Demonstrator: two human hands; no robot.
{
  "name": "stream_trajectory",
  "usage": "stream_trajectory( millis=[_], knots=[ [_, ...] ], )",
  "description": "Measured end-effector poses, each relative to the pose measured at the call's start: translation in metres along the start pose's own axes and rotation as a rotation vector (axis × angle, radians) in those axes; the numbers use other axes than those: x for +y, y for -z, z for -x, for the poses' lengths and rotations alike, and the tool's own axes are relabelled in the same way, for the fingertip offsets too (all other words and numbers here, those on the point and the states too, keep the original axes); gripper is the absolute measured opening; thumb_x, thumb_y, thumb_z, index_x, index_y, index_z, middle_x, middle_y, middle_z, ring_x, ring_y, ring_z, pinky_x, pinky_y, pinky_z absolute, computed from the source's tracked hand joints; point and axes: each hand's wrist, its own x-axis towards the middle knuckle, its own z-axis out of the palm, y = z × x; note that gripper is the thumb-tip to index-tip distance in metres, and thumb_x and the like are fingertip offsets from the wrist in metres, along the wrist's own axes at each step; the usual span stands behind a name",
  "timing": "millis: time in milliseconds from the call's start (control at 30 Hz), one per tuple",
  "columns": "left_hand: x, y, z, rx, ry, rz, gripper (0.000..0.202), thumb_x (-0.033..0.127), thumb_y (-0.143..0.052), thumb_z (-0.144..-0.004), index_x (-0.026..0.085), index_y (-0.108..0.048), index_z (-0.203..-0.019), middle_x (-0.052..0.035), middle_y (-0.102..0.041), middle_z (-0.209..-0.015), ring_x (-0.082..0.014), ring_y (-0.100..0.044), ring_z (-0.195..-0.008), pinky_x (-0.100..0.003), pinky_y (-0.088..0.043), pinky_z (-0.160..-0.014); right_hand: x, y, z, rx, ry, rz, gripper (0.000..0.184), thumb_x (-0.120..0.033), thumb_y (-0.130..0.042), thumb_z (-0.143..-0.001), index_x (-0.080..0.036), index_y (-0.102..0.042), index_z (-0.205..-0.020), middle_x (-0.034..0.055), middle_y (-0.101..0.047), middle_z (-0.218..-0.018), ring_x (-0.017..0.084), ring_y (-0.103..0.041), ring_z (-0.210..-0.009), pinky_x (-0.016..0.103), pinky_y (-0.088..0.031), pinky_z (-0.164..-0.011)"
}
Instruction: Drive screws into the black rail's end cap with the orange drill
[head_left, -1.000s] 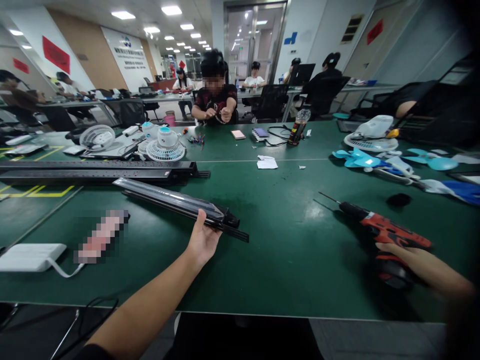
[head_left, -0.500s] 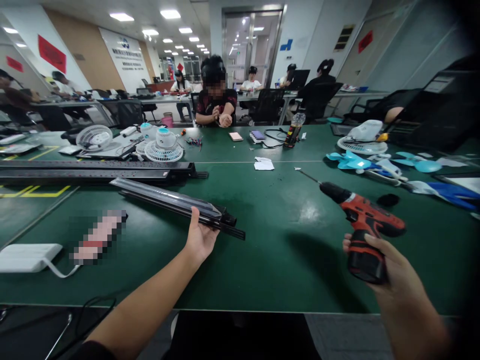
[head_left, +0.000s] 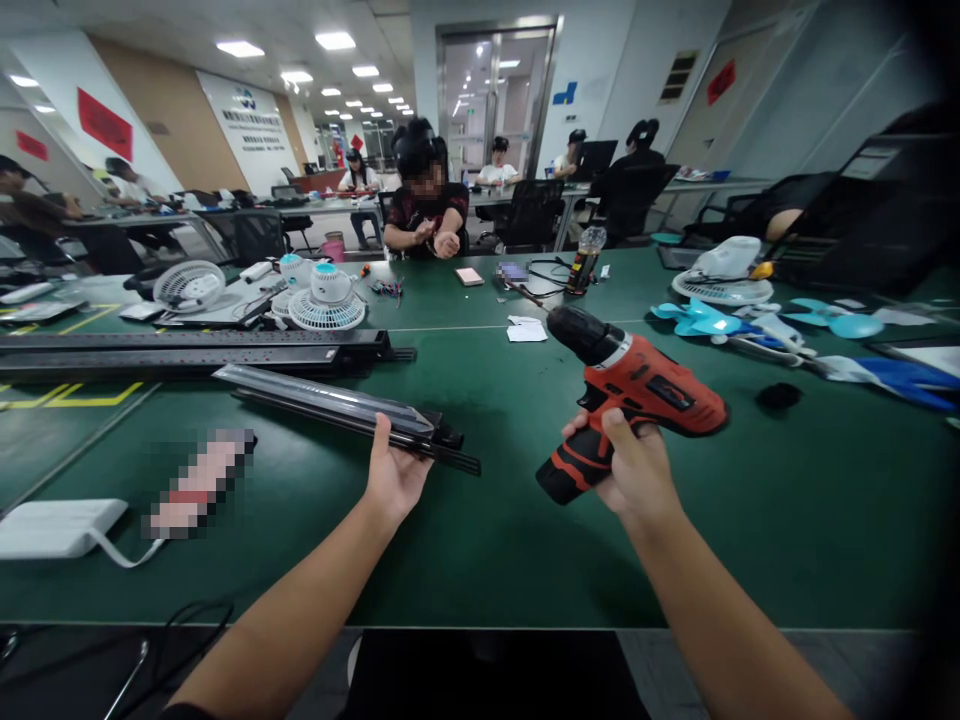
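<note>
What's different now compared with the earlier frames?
The right hand has lifted the red drill and carried it left, toward the left hand. Neither hand let anything go. The left hand keeps its hold on the long black bar; the white paper has stayed put.

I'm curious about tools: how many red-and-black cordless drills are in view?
1: the red-and-black cordless drill, gripped in the person's right hand above the green tabletop. Others could be hidden.

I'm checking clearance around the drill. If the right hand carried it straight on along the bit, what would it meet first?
Possibly the small pink item, nearly in line beyond the drill bit; passing above that, the hands of the person opposite. One view leaves height and depth unclear.
</note>
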Motion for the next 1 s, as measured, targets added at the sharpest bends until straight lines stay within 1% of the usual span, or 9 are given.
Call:
stream_trajectory(
  millis=[133,267,433,633,733,833,867,933,1000],
  knots=[
    [0.000,0.002,-0.003,-0.022,0.006,0.008,0.054,0.065,-0.069,-0.097,0.018,-0.075,-0.123,-0.0113,-0.080,-0.110,-0.0250,-0.077,-0.098,-0.037,-0.066,-0.087,0.004,-0.012,-0.010,-0.048,0.004,-0.060,0.063,-0.073,-0.092,-0.069,-0.024,-0.066,-0.100,-0.0030,-0.068,-0.071,0.017,-0.069,-0.061,0.032,-0.062,-0.062],
    [0.000,0.003,-0.006,-0.059,0.009,0.042,0.054,0.066,-0.068,-0.098,0.019,-0.074,-0.124,-0.0108,-0.080,-0.109,-0.0251,-0.077,-0.099,-0.037,-0.065,-0.088,0.014,-0.016,-0.017,-0.087,0.003,-0.095,0.058,-0.070,-0.091,-0.071,-0.023,-0.066,-0.095,-0.0031,-0.068,-0.069,0.015,-0.068,-0.059,0.028,-0.060,-0.058],
    [0.003,0.007,-0.011,-0.158,-0.001,0.067,0.062,0.070,-0.077,-0.088,0.019,-0.073,-0.123,-0.0105,-0.080,-0.113,-0.0265,-0.077,-0.104,-0.038,-0.065,-0.090,0.030,-0.007,-0.019,-0.097,-0.091,-0.112,0.060,-0.071,-0.091,-0.071,-0.022,-0.067,-0.093,-0.0037,-0.064,-0.061,0.015,-0.066,-0.054,0.025,-0.056,-0.051],
    [0.012,0.020,-0.025,-0.320,0.037,0.091,0.066,0.069,-0.091,-0.072,0.022,-0.074,-0.116,-0.0055,-0.080,-0.110,-0.0257,-0.077,-0.101,-0.036,-0.065,-0.087,0.036,0.009,-0.019,-0.110,-0.086,-0.102,0.063,-0.075,-0.091,-0.072,-0.022,-0.068,-0.097,-0.0028,-0.066,-0.063,0.016,-0.067,-0.056,0.025,-0.055,-0.049],
    [0.016,0.019,-0.026,-0.391,0.023,0.078,0.066,0.068,-0.092,-0.072,0.023,-0.075,-0.117,-0.0048,-0.080,-0.112,-0.0258,-0.076,-0.104,-0.036,-0.063,-0.088,0.032,0.014,-0.018,-0.153,-0.108,-0.141,0.060,-0.075,-0.090,-0.072,-0.025,-0.071,-0.099,0.0009,-0.076,-0.082,0.016,-0.068,-0.059,0.027,-0.056,-0.050],
    [0.020,0.018,-0.027,-0.413,0.002,0.048,0.058,0.062,-0.091,-0.078,0.024,-0.076,-0.119,-0.0055,-0.079,-0.119,-0.0251,-0.075,-0.108,-0.033,-0.061,-0.085,0.027,0.018,-0.016,-0.221,-0.078,-0.165,0.054,-0.070,-0.089,-0.079,-0.031,-0.074,-0.113,0.0020,-0.080,-0.109,0.014,-0.066,-0.063,0.030,-0.059,-0.057],
    [0.022,0.018,-0.027,-0.408,0.006,0.030,0.055,0.059,-0.091,-0.080,0.024,-0.076,-0.119,-0.0061,-0.079,-0.119,-0.0238,-0.075,-0.104,-0.031,-0.060,-0.078,0.026,0.020,-0.016,-0.241,-0.063,-0.161,0.051,-0.068,-0.087,-0.082,-0.033,-0.075,-0.116,0.0014,-0.079,-0.107,0.014,-0.065,-0.064,0.031,-0.060,-0.061],
    [0.026,0.021,-0.029,-0.384,0.025,0.005,0.044,0.049,-0.091,-0.084,0.021,-0.077,-0.114,-0.0069,-0.079,-0.110,-0.0203,-0.074,-0.091,-0.027,-0.056,-0.067,0.024,0.024,-0.015,-0.267,-0.053,-0.126,0.047,-0.065,-0.084,-0.087,-0.030,-0.076,-0.117,0.0001,-0.074,-0.085,0.016,-0.064,-0.066,0.034,-0.062,-0.068],
    [0.030,0.024,-0.032,-0.345,0.053,-0.005,0.029,0.037,-0.093,-0.083,0.017,-0.077,-0.099,-0.0040,-0.075,-0.086,-0.0148,-0.067,-0.071,-0.025,-0.055,-0.062,0.023,0.028,-0.015,-0.273,-0.048,-0.090,0.044,-0.064,-0.082,-0.090,-0.027,-0.077,-0.115,-0.0010,-0.067,-0.073,0.018,-0.062,-0.067,0.036,-0.062,-0.072]
  ],
)
